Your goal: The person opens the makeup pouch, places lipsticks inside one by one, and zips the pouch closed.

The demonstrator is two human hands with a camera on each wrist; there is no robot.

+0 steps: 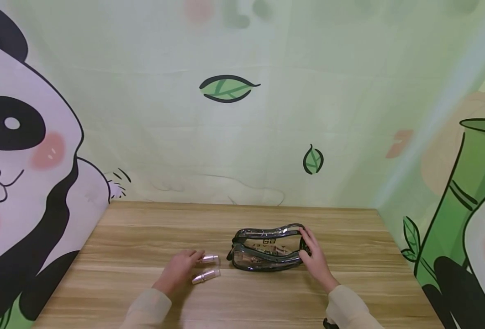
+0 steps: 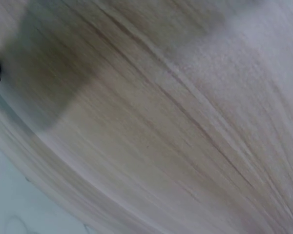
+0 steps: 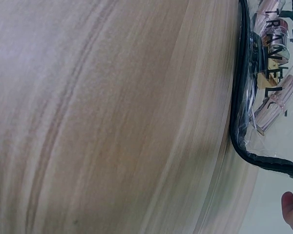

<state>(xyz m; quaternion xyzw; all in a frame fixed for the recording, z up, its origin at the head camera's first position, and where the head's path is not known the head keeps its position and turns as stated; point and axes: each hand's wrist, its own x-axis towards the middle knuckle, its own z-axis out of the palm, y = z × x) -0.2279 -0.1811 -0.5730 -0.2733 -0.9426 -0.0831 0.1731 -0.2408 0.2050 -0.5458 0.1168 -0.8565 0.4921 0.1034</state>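
Note:
Two shiny pink lipstick tubes with clear ends lie side by side on the wooden table in the head view. My left hand (image 1: pixel 180 270) pinches the rear lipstick tube (image 1: pixel 210 259) by its left end, where the fingers hide part of it. Just in front lies the other lipstick tube (image 1: pixel 206 276). My right hand (image 1: pixel 316 262) grips the right end of a clear zip pouch (image 1: pixel 267 265) with black trim, its top unzipped and gaping. Through the pouch's clear side in the right wrist view show a pink tube (image 3: pixel 278 100) and other small cosmetics.
The wood-grain table (image 1: pixel 242 304) meets a pale green printed curtain (image 1: pixel 242 151) along its back edge. A dark object (image 1: pixel 330 323) shows by the right sleeve at the bottom of the head view.

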